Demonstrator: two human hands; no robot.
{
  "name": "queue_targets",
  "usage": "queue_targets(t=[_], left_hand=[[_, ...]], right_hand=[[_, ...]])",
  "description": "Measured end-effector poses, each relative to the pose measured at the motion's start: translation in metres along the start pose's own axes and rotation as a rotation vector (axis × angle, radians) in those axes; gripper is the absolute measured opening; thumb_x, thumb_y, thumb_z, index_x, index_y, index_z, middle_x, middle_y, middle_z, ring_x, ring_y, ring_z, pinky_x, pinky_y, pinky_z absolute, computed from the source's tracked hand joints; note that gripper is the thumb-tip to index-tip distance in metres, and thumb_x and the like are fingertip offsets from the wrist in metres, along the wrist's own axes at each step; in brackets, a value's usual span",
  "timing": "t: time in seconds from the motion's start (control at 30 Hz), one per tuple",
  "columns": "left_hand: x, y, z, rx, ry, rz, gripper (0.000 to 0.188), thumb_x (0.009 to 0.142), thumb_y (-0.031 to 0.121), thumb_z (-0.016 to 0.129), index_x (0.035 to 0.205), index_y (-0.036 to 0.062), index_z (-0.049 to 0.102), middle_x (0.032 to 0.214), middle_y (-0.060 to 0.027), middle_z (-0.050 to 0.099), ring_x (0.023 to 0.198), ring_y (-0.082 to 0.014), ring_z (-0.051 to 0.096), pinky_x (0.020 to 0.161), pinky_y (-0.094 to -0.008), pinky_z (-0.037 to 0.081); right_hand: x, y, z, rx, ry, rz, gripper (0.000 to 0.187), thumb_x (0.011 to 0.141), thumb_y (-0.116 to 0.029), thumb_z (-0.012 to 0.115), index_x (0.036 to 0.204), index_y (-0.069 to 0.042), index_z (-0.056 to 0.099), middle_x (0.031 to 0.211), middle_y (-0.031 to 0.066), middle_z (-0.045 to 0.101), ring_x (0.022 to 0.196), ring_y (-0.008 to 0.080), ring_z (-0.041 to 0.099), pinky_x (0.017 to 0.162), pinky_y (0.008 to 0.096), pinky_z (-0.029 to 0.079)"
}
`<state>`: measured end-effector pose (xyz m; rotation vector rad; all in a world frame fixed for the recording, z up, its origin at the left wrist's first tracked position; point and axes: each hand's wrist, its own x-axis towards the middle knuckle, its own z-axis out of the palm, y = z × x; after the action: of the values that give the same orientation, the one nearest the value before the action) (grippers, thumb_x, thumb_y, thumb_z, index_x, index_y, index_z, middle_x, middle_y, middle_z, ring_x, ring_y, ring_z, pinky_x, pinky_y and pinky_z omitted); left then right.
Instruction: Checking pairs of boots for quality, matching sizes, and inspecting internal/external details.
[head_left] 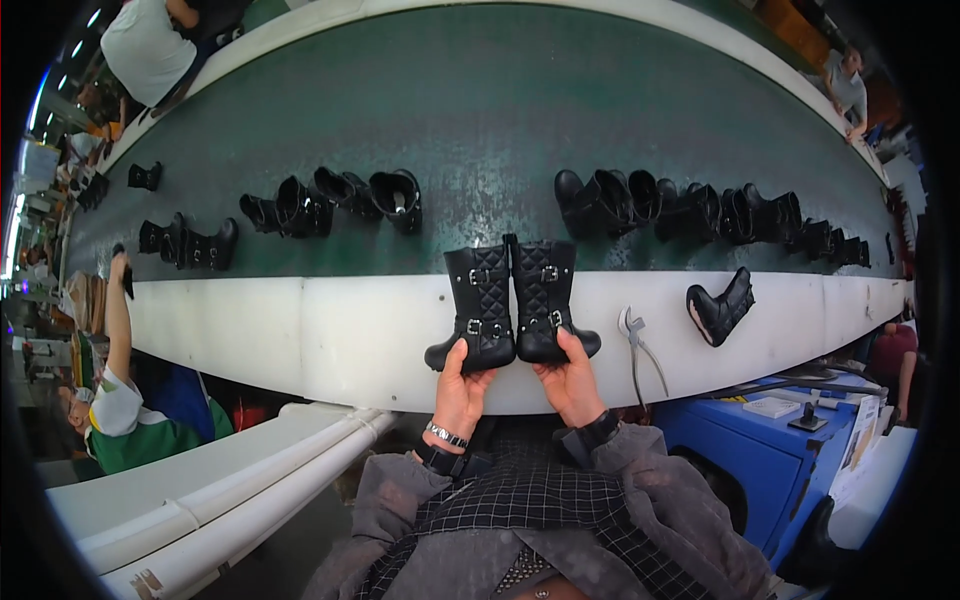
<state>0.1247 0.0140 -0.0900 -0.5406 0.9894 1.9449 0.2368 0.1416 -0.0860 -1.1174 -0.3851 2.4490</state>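
— What are we gripping?
— Our left hand (462, 385) is clasping the left quilted boot (477, 305) at its sole, and our right hand (572, 383) is clasping the right quilted boot (545, 298) the same way.
— How are they lying?
— Shafts are pointing away from us, side by side over the white conveyor edge (330, 330); pliers (638, 345) are lying nearer our right; beyond, black boots (690, 210) are riding the green belt (480, 110).

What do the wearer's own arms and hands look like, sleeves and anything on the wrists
Both forearms come out of loose grey sleeves, with dark cuffs at the wrists. The left hand is bare, and its wrist carries a silver metal link bracelet just above the cuff. The right hand is bare too, with no jewellery visible. A dark grid-checked garment lies between the sleeves.
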Motion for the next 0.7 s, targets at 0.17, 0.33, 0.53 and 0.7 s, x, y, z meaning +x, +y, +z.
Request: queue_targets(t=[0.17,0.33,0.53,0.7], left_hand=[[0.0,0.0,0.004,-0.005,-0.041,0.043,0.036,0.087,0.03,0.063,0.111,0.006,0.054,0.105,-0.0072,0.062,0.095,-0.019,0.061,0.079,-0.0333,0.052],[0.001,0.009,0.009,-0.006,-0.14,-0.012,0.04,0.085,0.034,0.062,0.114,0.0077,0.053,0.107,-0.0074,0.061,0.096,-0.0213,0.061,0.079,-0.0358,0.052],[0.067,0.059,0.019,-0.073,-0.674,-0.101,0.047,0.081,0.019,0.06,0.123,0.0013,0.049,0.119,-0.0124,0.059,0.107,-0.0268,0.059,0.096,-0.0411,0.046],[0.16,0.097,0.065,0.364,-0.357,0.282,0.039,0.094,0.031,0.044,0.126,0.0087,0.05,0.127,-0.0076,0.055,0.117,-0.0231,0.052,0.101,-0.0407,0.039]], right_hand=[[-0.002,-0.003,0.005,-0.034,-0.036,-0.021,0.031,0.09,-0.029,0.056,0.113,-0.007,0.056,0.106,0.0057,0.062,0.093,0.0164,0.059,0.076,0.0303,0.049],[-0.001,-0.024,0.001,0.013,-0.205,0.184,0.038,0.089,-0.029,0.054,0.119,-0.006,0.053,0.114,0.0083,0.061,0.099,0.022,0.06,0.077,0.0345,0.049],[0.052,-0.048,0.042,0.057,-0.602,0.314,0.042,0.09,-0.024,0.05,0.127,-0.005,0.046,0.122,0.0109,0.057,0.109,0.0239,0.057,0.097,0.0403,0.045],[0.131,-0.053,0.108,-0.619,-0.471,-0.434,0.05,0.099,-0.042,0.032,0.124,-0.002,0.052,0.122,0.0081,0.057,0.114,0.0152,0.051,0.1,0.0298,0.035]])
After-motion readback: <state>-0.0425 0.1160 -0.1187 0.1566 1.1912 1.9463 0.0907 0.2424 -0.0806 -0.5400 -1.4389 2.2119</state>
